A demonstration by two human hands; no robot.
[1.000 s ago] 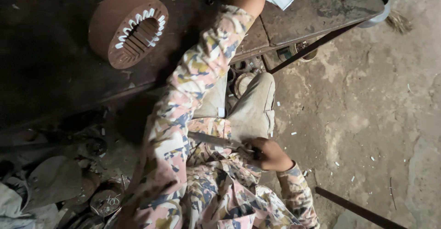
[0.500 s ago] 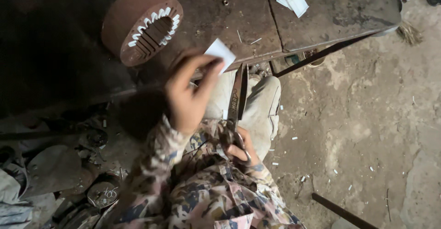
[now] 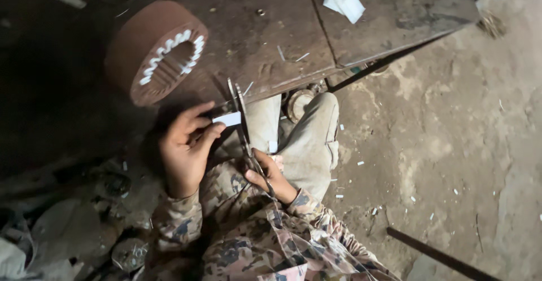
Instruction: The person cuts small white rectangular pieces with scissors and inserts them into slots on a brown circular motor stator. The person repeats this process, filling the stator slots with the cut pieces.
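Ring-shaped core [image 3: 155, 52] on bench [image 3: 271, 38], folded paper [image 3: 344, 3] to its right, scissors [image 3: 244, 123] before the bench edge

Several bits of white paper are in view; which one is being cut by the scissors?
The small white strip pinched in the left hand, set between the scissors. The folded sheets lie untouched on the table.

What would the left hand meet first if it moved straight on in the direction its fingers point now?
The left hand, pinching a small white paper piece, points toward the open scissors held by the right hand. It would probably meet the blades first; depth is unclear.
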